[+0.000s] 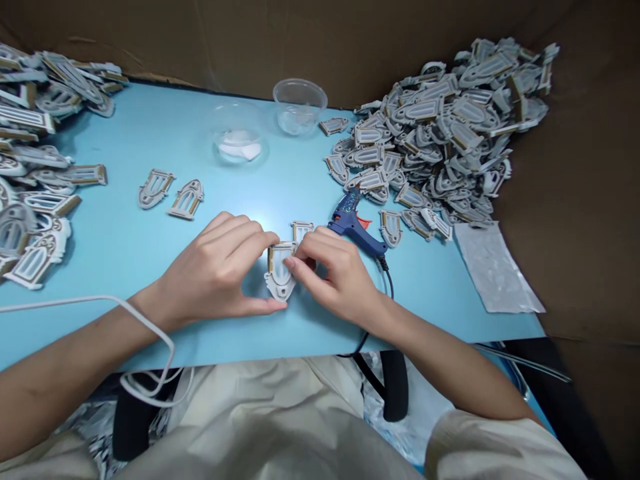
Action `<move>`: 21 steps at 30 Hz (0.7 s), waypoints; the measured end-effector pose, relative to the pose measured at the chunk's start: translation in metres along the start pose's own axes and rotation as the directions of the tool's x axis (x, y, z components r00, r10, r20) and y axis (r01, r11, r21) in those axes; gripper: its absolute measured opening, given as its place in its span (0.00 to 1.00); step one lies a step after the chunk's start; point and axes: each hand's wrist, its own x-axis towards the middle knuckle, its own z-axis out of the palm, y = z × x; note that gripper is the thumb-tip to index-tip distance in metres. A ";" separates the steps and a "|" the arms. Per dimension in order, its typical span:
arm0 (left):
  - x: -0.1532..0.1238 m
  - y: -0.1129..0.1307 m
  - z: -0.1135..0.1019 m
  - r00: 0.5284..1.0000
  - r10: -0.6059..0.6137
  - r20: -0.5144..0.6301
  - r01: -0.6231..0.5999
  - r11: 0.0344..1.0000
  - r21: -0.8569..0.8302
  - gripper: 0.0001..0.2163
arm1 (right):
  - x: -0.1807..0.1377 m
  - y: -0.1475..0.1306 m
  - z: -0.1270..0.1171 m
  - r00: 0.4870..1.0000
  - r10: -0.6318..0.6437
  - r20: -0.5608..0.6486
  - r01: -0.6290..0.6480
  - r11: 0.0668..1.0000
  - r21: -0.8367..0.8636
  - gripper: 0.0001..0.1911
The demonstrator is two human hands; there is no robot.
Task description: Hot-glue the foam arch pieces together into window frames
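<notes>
cardboard walls (310,40) box in a light blue counter (425,287), ok? big heap (440,133) of grey window bits on the right, pile (35,157) of the same on the left. then the left hand (215,270) and right hand (335,273), close together near the front edge. smaller stuff: clear bag (500,267) far right, blue glue gun (357,230) just past the right hand, two plastic tubs (299,117) at the back. smallest is the window piece (279,270), right between the hands, long axis pointing at the person, arched end nearest. left grip holds it end to end, fingertip far, thumb near. right thumb's at its right edge, but can't tell if that grip is actually pinching anything.
</notes>
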 end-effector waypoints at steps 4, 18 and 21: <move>-0.001 0.001 0.002 1.000 0.007 0.016 -0.007 1.000 -0.001 0.23 | 0.000 0.004 0.006 0.995 -0.062 0.084 0.071 0.991 -0.110 0.18; -0.001 0.004 0.000 0.991 0.044 -0.128 -0.050 0.998 -0.040 0.28 | 0.010 0.008 -0.027 0.793 -0.242 -0.559 0.258 0.965 -0.051 0.13; -0.001 0.005 0.000 0.986 0.048 -0.160 -0.058 0.996 -0.061 0.29 | 0.008 0.004 -0.025 0.812 -0.267 -0.520 0.281 0.958 -0.054 0.11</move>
